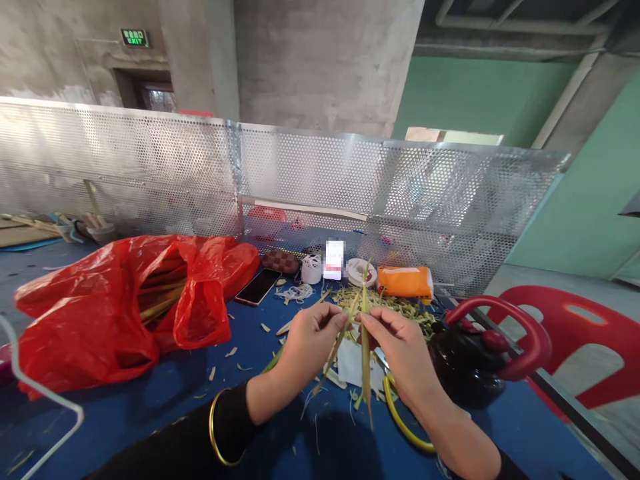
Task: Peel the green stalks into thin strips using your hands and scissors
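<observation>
My left hand (311,341) is closed in a pinch on a thin dry leaf strip (334,352) that slants down below the fingers. Beside it, my right hand (406,353) pinches a wider yellow-green leaf strip (367,367), which hangs nearly upright. The two strips come together above the fingertips. Under the hands lies a piece of white paper (351,363) among plant scraps. Yellow-handled scissors (400,421) lie by my right wrist, partly hidden by it.
On the left, a red plastic bag (100,313) holds dry stalks. A phone (259,288), white string (295,293), a tape roll (361,272) and an orange packet (405,283) lie farther back. A dark kettle (467,367) stands right, near a red chair (575,333). A perforated metal screen (310,167) borders the table.
</observation>
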`<action>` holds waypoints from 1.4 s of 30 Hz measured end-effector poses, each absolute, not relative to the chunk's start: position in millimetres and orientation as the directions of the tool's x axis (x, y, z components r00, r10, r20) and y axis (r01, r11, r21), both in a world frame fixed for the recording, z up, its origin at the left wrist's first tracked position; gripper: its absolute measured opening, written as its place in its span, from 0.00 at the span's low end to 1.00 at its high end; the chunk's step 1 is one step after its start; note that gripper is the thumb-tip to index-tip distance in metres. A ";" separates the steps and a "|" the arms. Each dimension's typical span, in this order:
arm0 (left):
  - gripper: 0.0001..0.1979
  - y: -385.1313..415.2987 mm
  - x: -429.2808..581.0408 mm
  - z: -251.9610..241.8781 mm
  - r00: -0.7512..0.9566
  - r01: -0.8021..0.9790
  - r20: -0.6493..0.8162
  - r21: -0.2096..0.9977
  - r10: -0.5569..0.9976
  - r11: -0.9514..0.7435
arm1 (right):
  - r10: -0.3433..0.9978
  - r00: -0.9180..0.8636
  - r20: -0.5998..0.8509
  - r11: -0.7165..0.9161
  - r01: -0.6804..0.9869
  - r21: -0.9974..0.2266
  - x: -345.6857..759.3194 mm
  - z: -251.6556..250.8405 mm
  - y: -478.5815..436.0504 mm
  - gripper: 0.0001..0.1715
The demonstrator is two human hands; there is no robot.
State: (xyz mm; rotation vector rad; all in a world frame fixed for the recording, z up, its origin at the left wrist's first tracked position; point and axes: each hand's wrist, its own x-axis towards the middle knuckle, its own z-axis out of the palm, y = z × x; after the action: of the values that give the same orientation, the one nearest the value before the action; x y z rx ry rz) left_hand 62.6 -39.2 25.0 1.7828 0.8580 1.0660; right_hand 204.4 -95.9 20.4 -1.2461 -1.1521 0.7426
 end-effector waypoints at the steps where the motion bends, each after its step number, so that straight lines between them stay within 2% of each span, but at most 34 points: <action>1: 0.12 -39.4 62.9 25.0 0.393 0.100 0.300 0.926 0.869 -0.365 | 0.919 0.309 0.246 0.215 0.133 -0.968 204.4 21.6 -95.9 0.18; 7: 0.11 -35.0 66.8 23.0 0.325 -0.069 0.189 0.982 0.927 -0.176 | 0.904 0.354 0.238 0.223 0.084 -0.971 205.2 23.8 -95.9 0.16; 10: 0.12 -26.8 66.3 18.7 0.303 -0.079 0.085 0.995 0.949 -0.064 | 0.887 0.379 0.265 0.251 0.087 -0.964 205.0 24.7 -97.2 0.14; 12: 0.12 -20.1 63.6 14.8 0.309 0.003 0.080 0.996 0.948 -0.085 | 0.875 0.384 0.294 0.277 0.099 -0.956 204.4 26.2 -98.8 0.13; 14: 0.08 -15.6 59.8 13.4 0.341 0.147 0.172 0.961 0.924 -0.233 | 0.873 0.374 0.312 0.287 0.123 -0.950 203.6 28.0 -100.4 0.13; 15: 0.09 -14.9 57.8 14.4 0.358 0.202 0.242 0.923 0.902 -0.328 | 0.879 0.361 0.312 0.282 0.137 -0.950 203.1 28.9 -101.0 0.13; 17: 0.19 -17.0 55.0 20.2 0.362 0.219 0.373 0.857 0.854 -0.467 | 0.895 0.326 0.304 0.261 0.167 -0.951 202.0 29.8 -101.9 0.14; 18: 0.18 -19.4 54.4 24.5 0.366 0.174 0.391 0.863 0.844 -0.475 | 0.906 0.303 0.296 0.249 0.185 -0.951 201.4 29.7 -102.0 0.14; 20: 0.12 -25.0 54.7 33.2 0.426 -0.004 0.347 0.924 0.835 -0.382 | 0.925 0.252 0.285 0.231 0.223 -0.947 200.1 28.1 -101.8 0.15; 22: 0.11 -29.0 56.2 39.0 0.478 -0.133 0.279 0.960 0.833 -0.245 | 0.939 0.206 0.275 0.220 0.254 -0.942 198.6 25.0 -101.3 0.16; 25: 0.08 -30.3 58.3 40.9 0.485 -0.211 0.225 0.968 0.845 -0.136 | 0.961 0.128 0.245 0.203 0.278 -0.939 195.7 20.4 -101.1 0.16; 28: 0.07 -29.9 58.0 41.6 0.468 -0.214 0.194 0.971 0.862 -0.102 | 0.971 0.070 0.228 0.193 0.331 -0.924 192.7 20.2 -102.4 0.12; 31: 0.08 -30.4 55.7 45.8 0.423 -0.214 0.165 0.974 0.891 -0.079 | 0.960 0.082 0.269 0.200 0.473 -0.858 190.7 24.6 -104.9 0.07; 34: 0.09 -29.4 53.1 48.9 0.404 -0.199 0.148 0.977 0.902 -0.072 | 0.952 0.096 0.292 0.186 0.574 -0.797 191.3 28.6 -106.7 0.06; 42: 0.09 -27.4 52.3 48.9 0.461 -0.123 0.119 0.990 0.879 -0.069 | 0.948 0.099 0.302 0.198 0.559 -0.805 199.1 28.4 -104.9 0.09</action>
State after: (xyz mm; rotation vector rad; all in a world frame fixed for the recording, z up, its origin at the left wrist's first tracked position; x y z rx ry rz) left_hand 52.3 -27.4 48.9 1.3945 0.7251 0.9569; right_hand 199.1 -104.9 28.4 -1.4734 -1.5729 0.5436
